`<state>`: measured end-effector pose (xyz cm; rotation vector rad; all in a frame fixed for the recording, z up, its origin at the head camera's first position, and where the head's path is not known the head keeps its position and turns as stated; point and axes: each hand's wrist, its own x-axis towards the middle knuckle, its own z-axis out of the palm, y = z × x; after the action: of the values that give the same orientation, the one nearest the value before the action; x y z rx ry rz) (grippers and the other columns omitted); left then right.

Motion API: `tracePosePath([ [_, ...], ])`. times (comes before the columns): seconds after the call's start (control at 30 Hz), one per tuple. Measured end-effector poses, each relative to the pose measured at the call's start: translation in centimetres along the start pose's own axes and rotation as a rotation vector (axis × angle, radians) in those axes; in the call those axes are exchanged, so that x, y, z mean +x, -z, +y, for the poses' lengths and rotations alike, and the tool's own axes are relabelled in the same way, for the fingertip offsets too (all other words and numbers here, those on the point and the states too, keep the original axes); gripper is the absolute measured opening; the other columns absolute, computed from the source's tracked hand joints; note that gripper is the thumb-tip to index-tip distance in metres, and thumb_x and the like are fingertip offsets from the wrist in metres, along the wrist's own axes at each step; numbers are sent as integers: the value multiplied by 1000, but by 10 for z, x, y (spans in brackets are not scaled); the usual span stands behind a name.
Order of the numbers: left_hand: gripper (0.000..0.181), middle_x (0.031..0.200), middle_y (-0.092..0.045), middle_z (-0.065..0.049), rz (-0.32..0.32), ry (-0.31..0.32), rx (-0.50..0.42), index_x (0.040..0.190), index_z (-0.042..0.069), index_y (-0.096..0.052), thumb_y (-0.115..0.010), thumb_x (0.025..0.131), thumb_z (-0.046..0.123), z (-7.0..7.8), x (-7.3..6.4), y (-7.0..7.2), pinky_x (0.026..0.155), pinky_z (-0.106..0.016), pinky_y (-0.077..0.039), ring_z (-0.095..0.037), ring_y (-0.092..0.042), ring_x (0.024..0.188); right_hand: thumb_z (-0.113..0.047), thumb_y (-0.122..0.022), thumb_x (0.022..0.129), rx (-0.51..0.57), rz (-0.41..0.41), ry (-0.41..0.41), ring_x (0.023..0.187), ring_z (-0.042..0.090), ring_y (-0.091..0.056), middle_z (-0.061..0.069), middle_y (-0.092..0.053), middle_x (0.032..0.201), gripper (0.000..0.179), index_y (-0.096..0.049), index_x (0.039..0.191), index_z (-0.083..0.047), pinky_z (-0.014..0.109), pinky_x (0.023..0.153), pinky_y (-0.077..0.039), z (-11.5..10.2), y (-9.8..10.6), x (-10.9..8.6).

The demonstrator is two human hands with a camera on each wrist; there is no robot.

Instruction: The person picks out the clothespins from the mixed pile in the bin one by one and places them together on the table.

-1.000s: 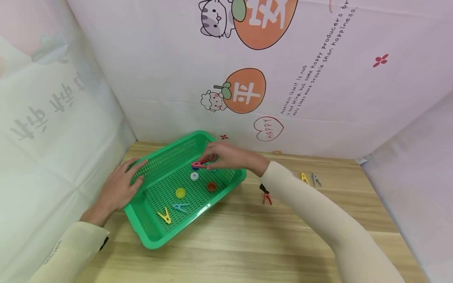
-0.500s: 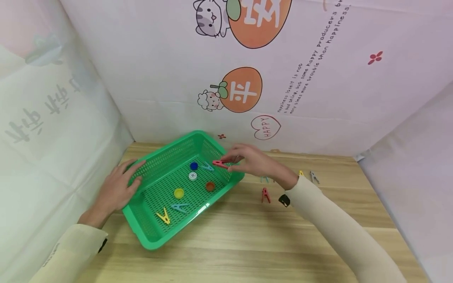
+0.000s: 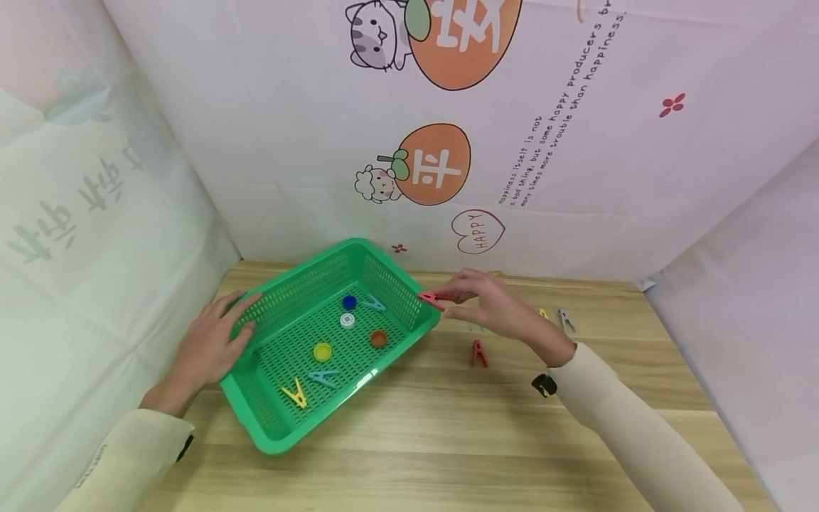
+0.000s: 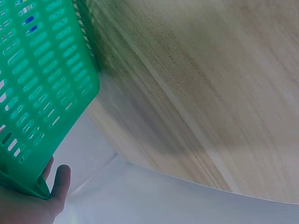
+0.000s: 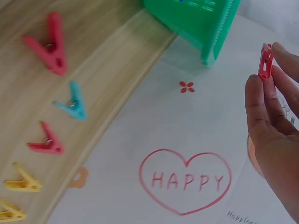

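Note:
My left hand (image 3: pixel 211 345) grips the left rim of a green plastic basket (image 3: pixel 265 434). In the left wrist view the basket wall (image 4: pixel 70 100) fills the upper left, and the hand (image 4: pixel 35 207) holds its rim at the lower left. Between thumb and fingertips, my right hand (image 3: pixel 489 306) pinches a red clothespin (image 3: pixel 431 299), beside the basket's right rim in the head view. The right wrist view shows this clothespin (image 5: pixel 265 63) clear of the table. Inside the basket lie a yellow clothespin (image 3: pixel 296 393), two light blue clothespins (image 3: pixel 323 377) and several bottle caps (image 3: pixel 323 351).
On the table right of the basket lie a red clothespin (image 3: pixel 479 353) and a grey one (image 3: pixel 566 320). Several more show in the right wrist view, including a light blue clothespin (image 5: pixel 74 105) and a yellow clothespin (image 5: pixel 23 179). A printed cloth wall (image 3: pixel 307 142) stands behind.
My right hand has moved right from over the basket to its right rim, still pinching the red clothespin. A blue cap and a light blue clothespin are uncovered. My left hand stays put.

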<state>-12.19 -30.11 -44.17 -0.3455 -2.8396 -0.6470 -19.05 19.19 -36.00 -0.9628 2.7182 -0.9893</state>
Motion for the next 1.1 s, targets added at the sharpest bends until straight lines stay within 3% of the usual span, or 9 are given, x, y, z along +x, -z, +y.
tracePosePath([
  [0.3, 51, 163, -45, -29, 21, -14, -2, 161, 8, -51, -56, 111, 20, 1, 0, 1, 106, -78, -43, -56, -47, 140, -13, -85, 96, 49, 51, -116, 106, 22, -75, 5, -73, 124, 37, -79, 133, -13, 50, 94, -64, 22, -1, -36],
  [0.53, 51, 163, -45, -29, 16, -10, -5, 161, 9, -51, -56, 111, 20, 0, 0, 1, 106, -78, -42, -56, -46, 141, -11, -84, 97, 11, 157, -139, 102, 21, -74, 7, -73, 118, 33, -79, 129, -8, 46, 94, -66, 42, -9, -63],
  [0.73, 51, 163, -45, -29, 13, -6, -4, 161, 9, -51, -56, 111, 20, -1, -1, -2, 106, -79, -42, -56, -46, 141, -9, -83, 98, -18, 230, -226, 102, 27, -75, 13, -71, 118, 33, -77, 130, -1, 52, 95, -65, 54, -19, -81],
  [1.1, 52, 163, -44, -29, 13, -12, -3, 161, 8, -50, -56, 111, 19, 1, -1, 0, 104, -80, -43, -57, -46, 141, -8, -81, 99, -51, 302, -355, 98, 31, -74, 22, -75, 114, 34, -75, 129, 6, 39, 86, -67, 72, -26, -104],
])
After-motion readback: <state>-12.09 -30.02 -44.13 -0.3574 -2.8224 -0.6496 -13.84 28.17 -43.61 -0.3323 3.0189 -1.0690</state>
